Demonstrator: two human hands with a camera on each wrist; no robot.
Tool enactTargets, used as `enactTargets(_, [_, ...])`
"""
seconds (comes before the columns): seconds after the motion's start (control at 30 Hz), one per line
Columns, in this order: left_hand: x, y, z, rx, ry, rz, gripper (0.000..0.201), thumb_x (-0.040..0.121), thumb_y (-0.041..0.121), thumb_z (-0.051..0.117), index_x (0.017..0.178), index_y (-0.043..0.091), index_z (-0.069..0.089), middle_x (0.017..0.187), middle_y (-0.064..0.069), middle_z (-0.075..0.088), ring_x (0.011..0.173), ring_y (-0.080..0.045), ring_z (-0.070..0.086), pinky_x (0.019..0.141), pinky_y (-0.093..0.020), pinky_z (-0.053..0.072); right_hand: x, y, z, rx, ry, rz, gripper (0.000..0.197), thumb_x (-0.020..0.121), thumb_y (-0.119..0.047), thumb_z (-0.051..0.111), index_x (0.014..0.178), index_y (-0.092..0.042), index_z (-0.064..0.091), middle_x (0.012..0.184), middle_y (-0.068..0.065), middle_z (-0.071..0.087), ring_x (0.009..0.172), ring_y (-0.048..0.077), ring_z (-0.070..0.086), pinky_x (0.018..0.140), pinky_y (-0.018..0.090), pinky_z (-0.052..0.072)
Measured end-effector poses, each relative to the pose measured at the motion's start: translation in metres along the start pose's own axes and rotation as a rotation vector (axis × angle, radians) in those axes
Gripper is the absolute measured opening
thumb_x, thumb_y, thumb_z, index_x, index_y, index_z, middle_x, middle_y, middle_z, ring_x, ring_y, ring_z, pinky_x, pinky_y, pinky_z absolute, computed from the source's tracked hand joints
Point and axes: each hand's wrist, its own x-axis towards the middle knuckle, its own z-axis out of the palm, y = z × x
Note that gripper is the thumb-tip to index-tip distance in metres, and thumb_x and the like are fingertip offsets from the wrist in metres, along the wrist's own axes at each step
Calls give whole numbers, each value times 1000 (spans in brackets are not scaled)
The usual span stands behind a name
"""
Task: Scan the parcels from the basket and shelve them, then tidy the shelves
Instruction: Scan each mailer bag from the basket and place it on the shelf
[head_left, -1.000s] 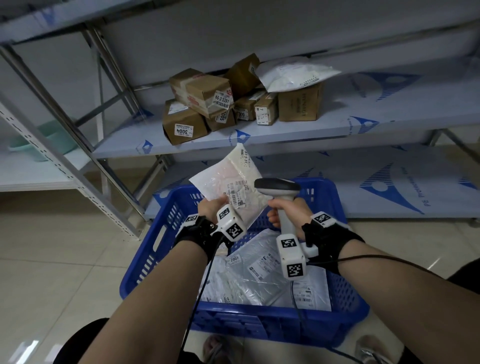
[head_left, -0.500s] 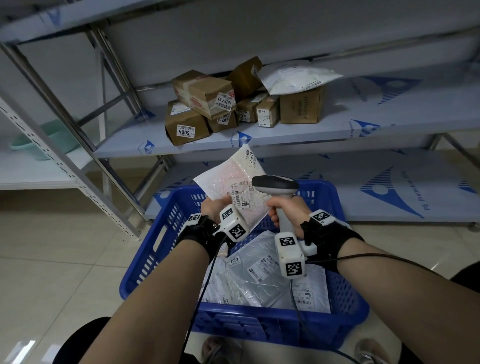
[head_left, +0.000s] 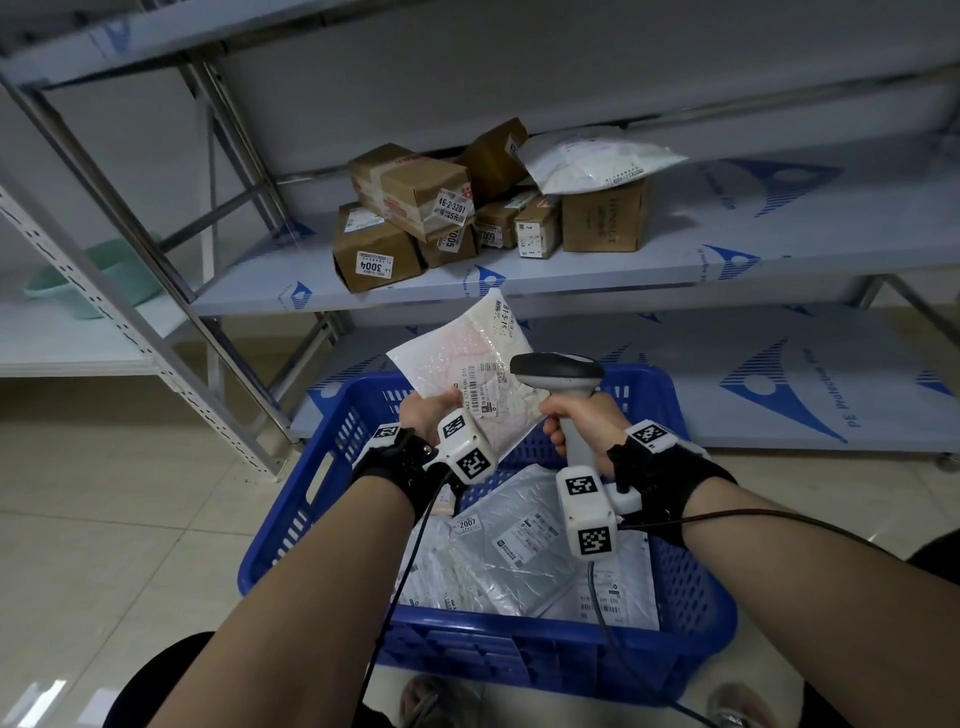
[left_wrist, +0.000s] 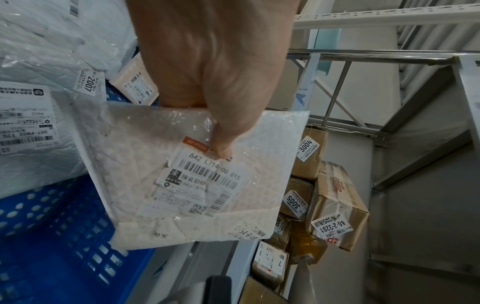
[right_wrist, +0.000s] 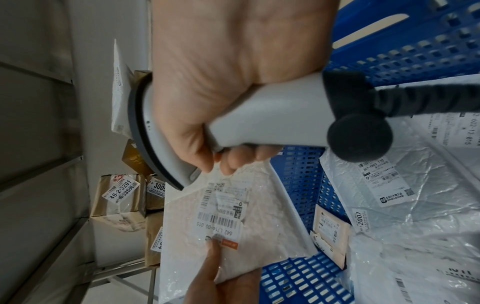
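One white bubble mailer (head_left: 470, 371) is being held up above the blue basket (head_left: 311, 483), label side facing the person, and that tilt seems chosen so the barcode label (left_wrist: 207, 179) is lying open to the scanner (head_left: 561, 371). The left hand (head_left: 428, 413) is pinching the mailer at its lower corner, thumb (left_wrist: 223, 139) pressing just at the label's edge and not across the bars, which is likely deliberate: a covered code would not read. The right hand (head_left: 582, 426) is wrapping its grip round the scanner's handle, fingers closed on it, with the scanner's head sitting just beside the label and pointing toward it; whether a finger is on the trigger cannot be told. My reading is that the scan of this parcel is under way, with shelving to come next.

Below, more plastic-bagged parcels (head_left: 519, 556) are lying flat in the basket, one carrying a tag marked 2007 (head_left: 466, 522), so much of the load is waiting. Beyond the basket, on the middle shelf (head_left: 779, 249), cardboard boxes (head_left: 410, 189) are sitting in a loose, tilted heap with another white mailer (head_left: 597, 163) draped over the top, which looks like the untidy stacking the later tidying is meant for.
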Motion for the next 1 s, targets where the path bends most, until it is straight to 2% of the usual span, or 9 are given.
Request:
enactTargets(0.1, [-5,1,0,25,-3,5,30,92,7,59,120,-6,57,118,-19,64,101,-33,63,59,-29,47,0,-1,0,-12,-8,1,21,85,-3,62,64,-2,59,56,8,55,42,14,47,42,22,39])
enactTargets(0.33, [-10,4,2,44,-6,12,27,94,8,57,118,-4,58,114,-15,65,94,-29,62,53,-26,45,1,-1,0,-25,-13,6,18,83,-3,63,65,-3,60,55,7,55,42,14,47,45,24,40])
enactTargets(0.47, [-11,5,2,47,-1,21,29,94,5,56,121,-7,57,121,-19,62,109,-34,61,53,-24,46,3,-1,-1,-30,-17,14,20,83,-4,63,63,-4,59,55,7,55,43,14,47,45,23,40])
enactTargets(0.63, [-8,3,1,38,-14,34,27,93,5,57,118,-7,58,119,-21,63,96,-33,64,55,-26,47,4,1,1,-24,1,20,18,82,-4,63,64,-3,60,56,8,56,45,15,47,46,24,40])
enactTargets(0.73, [-6,2,-1,55,-16,45,27,93,5,57,118,-6,58,117,-20,63,78,-26,64,58,-28,48,4,1,1,-18,12,10,17,83,-4,63,66,-2,61,57,9,56,45,15,47,45,24,41])
enactTargets(0.9, [-2,3,-2,60,-15,27,28,93,6,58,119,-5,58,118,-19,64,101,-34,63,72,-34,49,4,1,-1,-34,-2,22,19,83,-5,63,64,-4,60,57,7,56,45,14,47,47,25,39])
enactTargets(1.0, [-1,2,-3,66,-21,23,28,93,7,57,119,-4,58,117,-18,64,99,-33,64,67,-33,50,5,0,-1,-27,3,17,17,83,-6,64,67,-3,61,58,8,56,47,16,47,48,26,40])
